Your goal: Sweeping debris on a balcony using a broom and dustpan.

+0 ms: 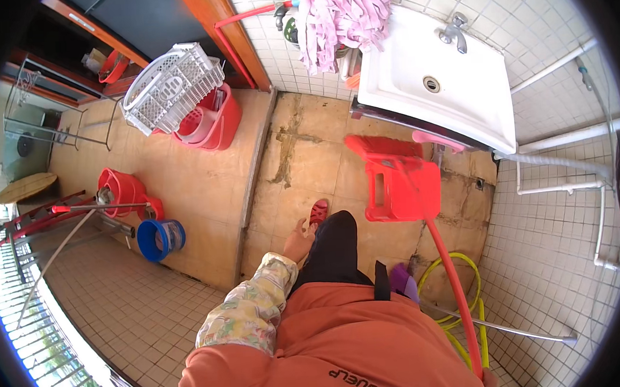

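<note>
My right hand shows only as a few fingers at the bottom edge, around the long red handle of a broom. The broom's red bristle head lies over a red plastic stool, by the front of the white sink. My left hand hangs in front of my dark trousers, its fingers apart and holding nothing. A floral sleeve cover is on my left forearm. One red clog shows beyond that hand.
A raised sill crosses the floor at left. Beyond it stand a red mop bucket under white plastic baskets, a red bucket and a blue bucket. A yellow hose lies coiled at lower right. A pink mop hangs beside the sink.
</note>
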`<action>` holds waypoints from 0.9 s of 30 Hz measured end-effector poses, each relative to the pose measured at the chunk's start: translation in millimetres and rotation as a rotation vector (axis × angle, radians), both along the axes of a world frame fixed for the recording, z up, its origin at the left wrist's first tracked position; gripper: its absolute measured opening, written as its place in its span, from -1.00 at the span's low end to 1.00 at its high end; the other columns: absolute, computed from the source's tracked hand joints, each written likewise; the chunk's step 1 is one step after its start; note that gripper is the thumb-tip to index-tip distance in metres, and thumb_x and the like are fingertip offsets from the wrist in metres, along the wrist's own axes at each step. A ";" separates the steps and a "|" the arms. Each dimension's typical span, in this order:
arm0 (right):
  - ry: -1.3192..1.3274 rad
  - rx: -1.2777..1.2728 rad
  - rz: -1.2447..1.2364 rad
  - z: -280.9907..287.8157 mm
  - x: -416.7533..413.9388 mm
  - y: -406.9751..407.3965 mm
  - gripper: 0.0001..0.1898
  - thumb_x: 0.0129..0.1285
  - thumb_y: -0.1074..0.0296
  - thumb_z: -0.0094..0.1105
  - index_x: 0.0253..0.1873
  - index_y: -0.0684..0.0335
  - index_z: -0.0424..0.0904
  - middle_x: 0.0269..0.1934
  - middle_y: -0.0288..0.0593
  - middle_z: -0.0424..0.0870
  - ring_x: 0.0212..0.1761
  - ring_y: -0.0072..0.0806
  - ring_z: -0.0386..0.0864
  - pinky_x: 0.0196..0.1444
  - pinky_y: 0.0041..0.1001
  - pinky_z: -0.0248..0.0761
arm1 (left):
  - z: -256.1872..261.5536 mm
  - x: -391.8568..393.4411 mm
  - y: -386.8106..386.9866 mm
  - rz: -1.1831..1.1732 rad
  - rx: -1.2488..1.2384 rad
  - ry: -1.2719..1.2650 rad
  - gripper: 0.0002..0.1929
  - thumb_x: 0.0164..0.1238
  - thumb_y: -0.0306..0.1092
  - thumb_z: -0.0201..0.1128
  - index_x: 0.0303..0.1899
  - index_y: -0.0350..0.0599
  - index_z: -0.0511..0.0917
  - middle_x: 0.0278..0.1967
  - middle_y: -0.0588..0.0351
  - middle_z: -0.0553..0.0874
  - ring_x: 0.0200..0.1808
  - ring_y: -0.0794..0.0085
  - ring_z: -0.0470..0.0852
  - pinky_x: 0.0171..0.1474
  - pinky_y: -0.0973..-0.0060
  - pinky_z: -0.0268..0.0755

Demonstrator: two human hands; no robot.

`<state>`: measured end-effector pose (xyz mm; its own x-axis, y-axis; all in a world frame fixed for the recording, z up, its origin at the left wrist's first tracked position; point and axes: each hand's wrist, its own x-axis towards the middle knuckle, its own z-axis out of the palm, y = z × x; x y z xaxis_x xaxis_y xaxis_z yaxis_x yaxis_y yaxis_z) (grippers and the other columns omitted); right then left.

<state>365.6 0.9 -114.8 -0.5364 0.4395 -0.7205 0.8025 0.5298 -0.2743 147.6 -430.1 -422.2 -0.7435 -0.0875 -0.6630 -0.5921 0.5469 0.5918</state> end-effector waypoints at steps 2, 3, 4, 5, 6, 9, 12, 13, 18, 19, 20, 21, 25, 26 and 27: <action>-0.006 0.018 0.104 -1.0 -11.0 7.1 -0.86 0.10 0.33 0.11 -0.39 0.26 0.42 -0.64 -0.25 0.43 -0.63 -0.43 0.40 -0.55 -0.43 0.31 | 6.6 9.6 -2.1 0.060 0.009 0.024 -0.36 0.08 -0.25 0.14 0.25 -0.08 0.16 -0.02 -0.23 0.53 -0.01 -0.03 0.52 0.04 0.25 0.34; -0.002 0.018 0.162 -5.7 -22.2 9.1 -0.86 0.10 0.33 0.11 -0.39 0.26 0.42 -0.63 -0.24 0.43 -0.63 -0.43 0.41 -0.55 -0.43 0.31 | 7.9 11.7 -8.6 0.100 0.009 0.058 -0.38 0.08 -0.24 0.14 0.23 -0.10 0.20 -0.03 -0.24 0.54 -0.02 -0.06 0.53 0.03 0.23 0.36; 0.001 0.016 0.223 -11.2 -34.8 10.5 -0.86 0.09 0.34 0.11 -0.39 0.27 0.42 -0.63 -0.23 0.44 -0.63 -0.42 0.42 -0.55 -0.43 0.32 | 5.1 18.6 -17.0 0.135 -0.004 0.058 -0.38 0.08 -0.24 0.14 0.23 -0.10 0.20 -0.03 -0.24 0.54 -0.02 -0.06 0.53 0.03 0.23 0.36; 0.009 0.023 0.289 -4.6 -48.3 2.4 -0.87 0.08 0.34 0.12 -0.39 0.27 0.43 -0.63 -0.23 0.45 -0.63 -0.41 0.42 -0.55 -0.42 0.32 | 2.9 30.7 -26.3 0.178 0.004 0.060 -0.38 0.08 -0.24 0.14 0.23 -0.10 0.20 -0.03 -0.23 0.54 -0.02 -0.04 0.54 0.03 0.24 0.36; 0.008 0.019 0.317 -11.1 -61.2 -0.2 -0.87 0.08 0.34 0.12 -0.39 0.27 0.43 -0.63 -0.23 0.45 -0.63 -0.41 0.42 -0.55 -0.42 0.32 | -0.6 40.7 -31.8 0.209 0.009 0.055 -0.39 0.08 -0.24 0.14 0.23 -0.10 0.20 -0.03 -0.22 0.54 -0.03 -0.01 0.54 0.03 0.24 0.36; -0.194 0.253 0.690 -39.3 -119.3 -19.0 -0.79 -0.02 0.30 0.18 -0.32 0.30 0.52 -0.52 -0.03 0.57 -0.46 -0.23 0.55 -0.39 -0.35 0.36 | 3.2 82.7 -67.6 0.398 -0.067 0.072 -0.45 0.09 -0.30 0.15 0.18 -0.12 0.28 -0.13 -0.14 0.60 -0.10 0.14 0.59 -0.04 0.34 0.41; -0.057 0.214 0.762 -49.8 -168.3 -55.2 -0.77 -0.08 0.28 0.20 -0.37 0.31 0.51 -0.53 0.09 0.54 -0.46 -0.09 0.55 -0.43 -0.30 0.33 | 5.3 106.6 -89.8 0.509 -0.121 0.094 -0.44 0.09 -0.29 0.16 0.18 -0.12 0.28 -0.17 -0.11 0.62 -0.12 0.16 0.60 -0.05 0.35 0.42; 0.003 0.188 0.819 -50.1 -183.4 -69.3 -0.77 -0.10 0.27 0.21 -0.39 0.30 0.51 -0.55 0.10 0.53 -0.47 -0.07 0.55 -0.46 -0.28 0.32 | 12.7 104.9 -95.1 0.536 -0.128 0.093 -0.44 0.09 -0.29 0.16 0.18 -0.12 0.28 -0.17 -0.11 0.62 -0.12 0.16 0.60 -0.05 0.35 0.42; 0.049 0.125 0.960 -30.4 -249.3 -156.5 -0.78 -0.15 0.27 0.21 -0.48 0.29 0.47 -0.61 0.11 0.49 -0.51 0.00 0.52 -0.51 -0.25 0.30 | 39.2 78.0 -118.2 0.576 -0.083 0.095 -0.45 0.08 -0.28 0.17 0.16 -0.13 0.29 -0.11 -0.13 0.61 -0.05 0.10 0.58 -0.02 0.32 0.41; 0.055 0.130 1.036 -34.2 -258.7 -166.8 -0.77 -0.14 0.25 0.22 -0.49 0.29 0.45 -0.60 0.11 0.49 -0.50 0.00 0.52 -0.51 -0.24 0.30 | 46.2 68.6 -124.1 0.602 -0.081 0.096 -0.45 0.08 -0.28 0.17 0.16 -0.13 0.29 -0.11 -0.13 0.61 -0.05 0.10 0.58 -0.02 0.32 0.41; 0.060 0.136 1.108 -36.3 -267.4 -178.6 -0.76 -0.12 0.24 0.22 -0.50 0.29 0.43 -0.60 0.12 0.49 -0.49 0.00 0.53 -0.51 -0.22 0.30 | 55.8 57.8 -130.2 0.581 -0.047 0.132 -0.45 0.07 -0.29 0.18 0.15 -0.14 0.30 -0.12 -0.12 0.62 -0.07 0.10 0.58 -0.02 0.32 0.41; 0.064 0.137 1.135 -36.0 -276.8 -195.3 -0.76 -0.12 0.24 0.22 -0.50 0.29 0.43 -0.60 0.12 0.49 -0.49 0.00 0.53 -0.51 -0.22 0.30 | 61.6 50.4 -137.8 0.567 -0.018 0.168 -0.45 0.05 -0.30 0.19 0.14 -0.15 0.31 -0.13 -0.11 0.62 -0.08 0.09 0.58 -0.02 0.32 0.41; 0.093 0.174 1.333 -40.6 -308.9 -269.2 -0.73 -0.11 0.22 0.28 -0.45 0.26 0.41 -0.66 0.03 0.49 -0.54 0.03 0.50 -0.49 -0.15 0.33 | 74.4 8.8 -159.6 0.235 -0.104 0.444 -0.41 -0.03 -0.40 0.20 0.15 -0.10 0.30 -0.06 -0.08 0.57 0.02 0.13 0.51 0.11 0.32 0.30; 0.112 0.191 1.356 -41.3 -316.8 -286.9 -0.72 -0.10 0.22 0.28 -0.43 0.27 0.41 -0.66 0.04 0.49 -0.53 0.04 0.51 -0.48 -0.14 0.34 | 82.3 -5.8 -163.0 0.083 -0.227 0.556 -0.41 -0.06 -0.43 0.20 0.14 -0.09 0.31 -0.04 -0.06 0.56 0.08 0.16 0.47 0.17 0.33 0.24; 0.114 0.197 1.372 -39.9 -327.0 -307.4 -0.72 -0.10 0.22 0.28 -0.43 0.27 0.41 -0.66 0.04 0.49 -0.53 0.04 0.51 -0.48 -0.14 0.34 | 90.1 -20.4 -168.0 0.100 -0.227 0.557 -0.41 -0.06 -0.43 0.20 0.14 -0.09 0.31 -0.04 -0.06 0.56 0.08 0.16 0.47 0.17 0.33 0.24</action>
<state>38.6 -306.5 -154.7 -0.6680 -0.3918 -0.6327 -0.4055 0.9045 -0.1319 127.2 -598.1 -332.1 -0.9541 -0.2683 -0.1331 -0.2818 0.6537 0.7023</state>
